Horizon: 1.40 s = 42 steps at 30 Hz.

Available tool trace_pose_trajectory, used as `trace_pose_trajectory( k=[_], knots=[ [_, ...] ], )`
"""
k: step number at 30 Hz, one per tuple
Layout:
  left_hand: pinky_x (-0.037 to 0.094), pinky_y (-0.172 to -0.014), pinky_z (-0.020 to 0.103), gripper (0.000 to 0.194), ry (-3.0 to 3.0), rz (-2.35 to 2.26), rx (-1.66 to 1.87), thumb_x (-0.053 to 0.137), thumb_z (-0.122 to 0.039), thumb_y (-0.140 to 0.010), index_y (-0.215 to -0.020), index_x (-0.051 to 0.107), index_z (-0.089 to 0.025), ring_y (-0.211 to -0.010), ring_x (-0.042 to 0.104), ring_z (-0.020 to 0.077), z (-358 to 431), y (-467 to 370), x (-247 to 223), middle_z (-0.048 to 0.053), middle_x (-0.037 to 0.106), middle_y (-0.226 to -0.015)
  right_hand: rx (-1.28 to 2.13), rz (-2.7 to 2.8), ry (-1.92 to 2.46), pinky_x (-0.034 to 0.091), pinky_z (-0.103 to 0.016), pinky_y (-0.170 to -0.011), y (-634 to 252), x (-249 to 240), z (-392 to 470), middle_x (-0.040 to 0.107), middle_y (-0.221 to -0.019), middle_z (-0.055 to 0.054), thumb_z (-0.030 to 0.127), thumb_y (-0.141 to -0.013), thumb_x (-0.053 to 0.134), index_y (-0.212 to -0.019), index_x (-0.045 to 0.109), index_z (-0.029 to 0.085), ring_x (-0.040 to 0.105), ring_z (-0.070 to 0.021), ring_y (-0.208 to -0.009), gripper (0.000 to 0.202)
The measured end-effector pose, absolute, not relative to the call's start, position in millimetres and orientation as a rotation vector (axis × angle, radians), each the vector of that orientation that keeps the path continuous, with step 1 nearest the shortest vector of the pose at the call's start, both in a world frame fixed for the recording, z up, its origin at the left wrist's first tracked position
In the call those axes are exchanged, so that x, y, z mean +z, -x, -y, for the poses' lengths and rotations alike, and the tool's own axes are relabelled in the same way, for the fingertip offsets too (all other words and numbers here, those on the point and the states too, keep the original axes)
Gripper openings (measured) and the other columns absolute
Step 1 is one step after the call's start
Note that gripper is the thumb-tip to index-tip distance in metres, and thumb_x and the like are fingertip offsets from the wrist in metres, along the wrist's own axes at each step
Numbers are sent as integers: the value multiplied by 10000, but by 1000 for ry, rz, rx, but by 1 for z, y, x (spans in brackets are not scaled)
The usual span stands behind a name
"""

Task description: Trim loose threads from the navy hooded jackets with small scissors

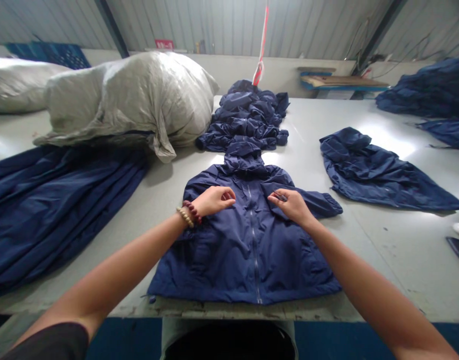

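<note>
Your forearms (128,264) are spanning the navy hooded zip jacket (225,255) lying front-up on the table (368,265), right hand (290,205) gripping a small dark tool (280,196), left hand (213,200) curling loosely, contents unclear; best be keeping that tip off the fabric.

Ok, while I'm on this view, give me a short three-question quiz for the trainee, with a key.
1. True or false: the jacket lies with its zip facing up.

2. What is in the right hand? a) a bracelet, b) a small dark object, c) the red cord.

3. Fill in: to the left of the clothes pile beyond the jacket's hood sits a large grey ____.

Key:
1. True.
2. b, though the fingers partly cover it.
3. Sack.
</note>
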<state>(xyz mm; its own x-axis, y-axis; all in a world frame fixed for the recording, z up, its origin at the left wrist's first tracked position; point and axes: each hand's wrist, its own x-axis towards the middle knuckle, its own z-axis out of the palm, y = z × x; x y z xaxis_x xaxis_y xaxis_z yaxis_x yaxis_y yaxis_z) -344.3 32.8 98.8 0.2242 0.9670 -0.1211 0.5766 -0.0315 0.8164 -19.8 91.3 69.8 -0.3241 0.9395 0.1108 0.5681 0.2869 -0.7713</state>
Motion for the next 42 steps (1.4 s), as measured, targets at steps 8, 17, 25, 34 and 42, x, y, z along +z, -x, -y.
trace_pose_trajectory(
  k=[8,17,25,34,42],
  knots=[
    [633,-736,341,597,-1064,-1597,758,669,-663,-934,-1122,693,-96,-859,788,259,-179,334,60,221,786,-1119,974,1608,1669,419,-278,-498,79,38,-248,516,-541,19,725,-872,667,-822,681,189,499,-159,-519,539],
    [626,-765,340,185,-760,-1603,1036,753,-296,-969,-939,690,-124,-768,729,168,-234,309,22,50,738,-875,1074,1482,1591,390,-235,-481,104,11,-280,521,-530,49,540,-707,846,-684,584,212,483,-119,-484,421],
    [582,-1070,374,153,-599,-1075,1411,777,-220,-925,-1053,700,-189,-1033,755,166,-132,306,44,56,768,-1135,1162,1312,1304,309,-233,-383,75,35,-198,445,-576,94,797,-745,778,-893,576,238,331,-81,-423,613],
    [602,-1048,360,127,-274,-645,1544,752,-165,-945,-1069,734,-187,-1018,761,165,-37,279,40,35,788,-1075,1579,779,899,205,-133,-305,81,46,-98,486,-623,126,567,-721,953,-829,428,250,211,-16,-392,622],
    [643,-919,339,260,-332,-798,1515,793,-280,-928,-1128,643,-207,-940,753,159,-31,277,27,36,749,-1096,1602,718,867,226,-102,-279,86,39,-87,644,-681,72,549,-726,961,-805,475,223,236,5,-363,591]
  ],
)
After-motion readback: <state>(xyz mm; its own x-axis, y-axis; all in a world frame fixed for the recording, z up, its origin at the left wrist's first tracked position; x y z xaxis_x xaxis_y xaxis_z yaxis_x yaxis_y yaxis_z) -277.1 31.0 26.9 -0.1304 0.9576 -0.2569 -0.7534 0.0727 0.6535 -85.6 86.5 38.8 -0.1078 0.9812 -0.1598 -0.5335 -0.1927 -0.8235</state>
